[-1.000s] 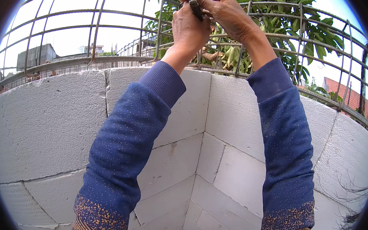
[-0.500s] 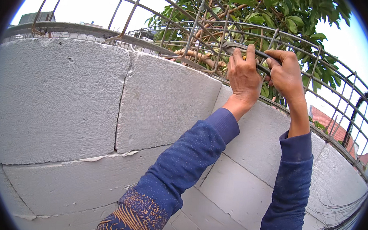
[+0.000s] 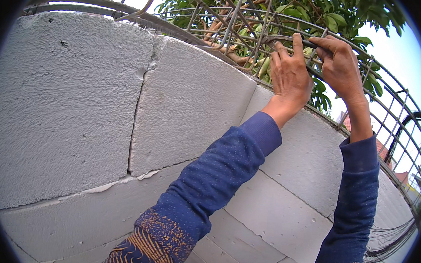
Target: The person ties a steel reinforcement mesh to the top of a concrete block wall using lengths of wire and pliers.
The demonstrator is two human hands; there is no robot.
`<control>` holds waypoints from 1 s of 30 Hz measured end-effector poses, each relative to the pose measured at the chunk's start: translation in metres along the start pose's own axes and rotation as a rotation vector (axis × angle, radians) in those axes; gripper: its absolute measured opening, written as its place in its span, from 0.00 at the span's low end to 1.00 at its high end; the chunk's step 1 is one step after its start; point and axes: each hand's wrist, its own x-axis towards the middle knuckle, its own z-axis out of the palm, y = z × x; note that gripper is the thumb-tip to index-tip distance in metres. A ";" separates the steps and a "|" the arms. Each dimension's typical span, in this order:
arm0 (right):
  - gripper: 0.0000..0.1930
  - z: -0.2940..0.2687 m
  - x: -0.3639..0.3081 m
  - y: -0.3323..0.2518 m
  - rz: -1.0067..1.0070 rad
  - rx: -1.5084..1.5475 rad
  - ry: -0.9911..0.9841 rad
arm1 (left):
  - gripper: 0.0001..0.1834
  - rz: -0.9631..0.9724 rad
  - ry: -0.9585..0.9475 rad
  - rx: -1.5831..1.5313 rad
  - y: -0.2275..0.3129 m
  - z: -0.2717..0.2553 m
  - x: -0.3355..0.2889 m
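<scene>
A pair of pincers (image 3: 284,38) with dark handles has its metal head against the bars of a steel rebar cage (image 3: 262,31) on top of the wall. My right hand (image 3: 342,67) is closed on the handle end, fingers bent over the upper handle. Beside it, my left hand (image 3: 292,78) is closed around the pincers close to the head, its index finger reaching up over the upper handle. The lower handle comes out from behind my left hand. Whatever sits between the jaws is too small to make out.
Below the cage stands a wall of large pale blocks (image 3: 193,101), meeting another wall face at an inner corner. Leafy branches (image 3: 319,13) push through and behind the bars. Thin dark wires (image 3: 391,244) hang at the lower right. A reddish roof (image 3: 383,147) shows beyond.
Both hands and the pincers have shifted up and right in view, while the wall's top edge sits higher at left. The pincers' handles look farther apart.
</scene>
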 end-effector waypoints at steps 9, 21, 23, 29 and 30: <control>0.12 0.004 0.001 0.005 0.122 -0.043 -0.060 | 0.42 0.062 -0.031 0.114 -0.010 0.006 0.005; 0.21 0.004 -0.001 -0.005 -0.050 -0.309 -0.039 | 0.37 0.061 0.072 0.185 -0.014 0.024 0.008; 0.22 0.001 0.003 0.003 0.012 -0.265 -0.080 | 0.34 0.049 0.102 0.177 -0.012 0.028 0.010; 0.25 0.004 0.011 0.015 0.171 -0.226 -0.176 | 0.30 0.106 0.178 0.234 -0.022 0.040 0.004; 0.26 0.005 0.012 0.012 0.129 -0.265 -0.147 | 0.31 0.124 0.189 0.232 -0.024 0.041 0.001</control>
